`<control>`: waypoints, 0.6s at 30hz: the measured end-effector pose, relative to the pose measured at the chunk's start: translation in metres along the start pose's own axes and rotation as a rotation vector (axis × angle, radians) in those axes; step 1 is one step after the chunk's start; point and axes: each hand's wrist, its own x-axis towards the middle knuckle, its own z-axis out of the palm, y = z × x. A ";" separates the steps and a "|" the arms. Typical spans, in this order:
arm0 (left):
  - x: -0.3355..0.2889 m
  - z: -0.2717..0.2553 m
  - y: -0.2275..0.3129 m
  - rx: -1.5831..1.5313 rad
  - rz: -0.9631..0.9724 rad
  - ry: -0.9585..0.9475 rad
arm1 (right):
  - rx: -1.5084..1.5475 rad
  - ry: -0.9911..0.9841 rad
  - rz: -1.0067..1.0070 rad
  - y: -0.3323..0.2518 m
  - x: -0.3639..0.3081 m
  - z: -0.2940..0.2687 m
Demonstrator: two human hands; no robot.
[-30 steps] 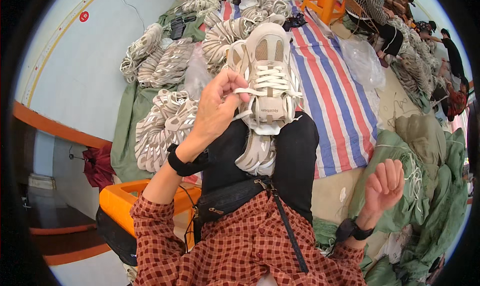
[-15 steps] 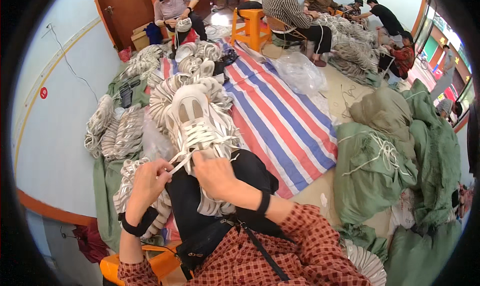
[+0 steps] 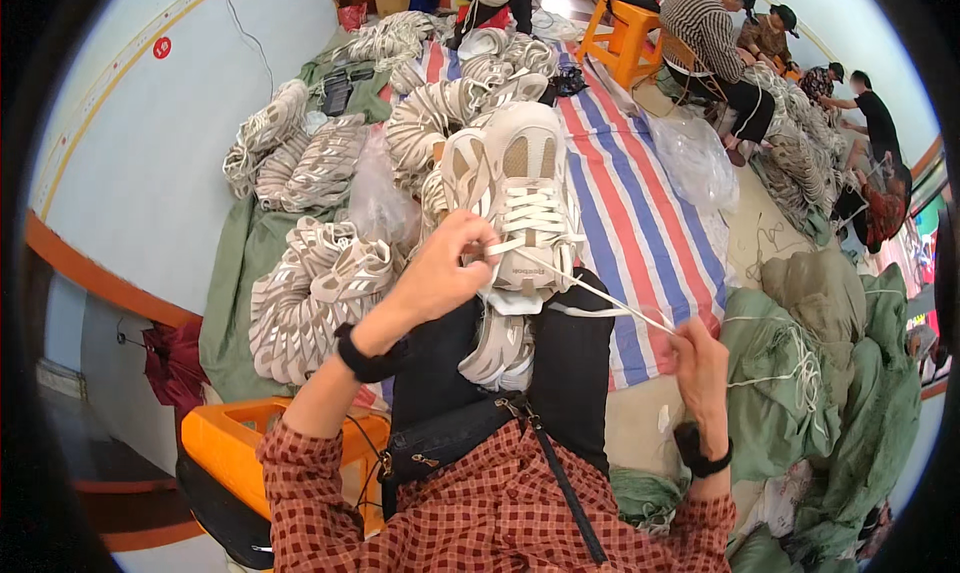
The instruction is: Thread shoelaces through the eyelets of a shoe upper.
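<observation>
Left hand pinching the lace at the sneaker on the lap — right hand gripping its far end, pulled taut. Striped mat open beyond; red round sign upper left.

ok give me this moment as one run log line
left hand: pinching lace at sneaker eyelets | right hand: pulling white lace taut | sneaker: on lap, toe away | second sneaker: between knees

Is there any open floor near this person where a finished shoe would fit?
The striped mat lies bare between the shoe on the lap and the clear plastic bag. A pale floor strip runs beside the green sacks. To the left, shoe piles crowd everything.
</observation>
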 end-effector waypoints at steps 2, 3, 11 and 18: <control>0.004 0.012 0.005 0.094 0.031 0.129 | 0.059 0.011 0.178 0.029 -0.018 -0.009; 0.006 0.017 0.008 0.191 0.072 0.240 | 0.039 0.038 0.187 0.049 -0.026 -0.015; -0.013 0.047 0.046 -0.249 -0.369 0.052 | 0.339 -0.039 -0.137 -0.014 0.038 0.042; 0.004 0.057 0.049 -0.211 -0.526 -0.107 | 0.190 0.067 -0.500 -0.071 0.102 0.083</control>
